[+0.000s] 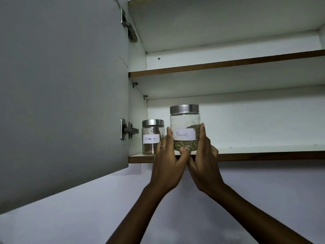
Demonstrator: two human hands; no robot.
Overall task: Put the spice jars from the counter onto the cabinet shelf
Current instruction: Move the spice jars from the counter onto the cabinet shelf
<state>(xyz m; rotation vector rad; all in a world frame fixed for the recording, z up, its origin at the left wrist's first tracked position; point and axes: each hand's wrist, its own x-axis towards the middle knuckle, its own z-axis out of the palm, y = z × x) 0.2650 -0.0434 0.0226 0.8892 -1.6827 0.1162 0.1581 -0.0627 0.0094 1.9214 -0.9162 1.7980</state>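
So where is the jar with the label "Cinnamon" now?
In the head view the Cinnamon jar stands at the left end of the lower shelf, near the door hinge, left of the Fennel jar.

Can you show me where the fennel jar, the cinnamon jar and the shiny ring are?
Clear glass fennel jar with steel lid (pixel 184 117): head view, on its bare glass.
Clear glass cinnamon jar with steel lid (pixel 152 122): head view, on its lid.
Thin shiny ring (pixel 162 146): head view, on the band, left hand.

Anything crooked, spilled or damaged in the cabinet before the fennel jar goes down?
Nothing stands out. The Cinnamon jar stands upright on the lower shelf, lid on. The Fennel jar is upright and lidded, held between the left hand and right hand. No spill shows.
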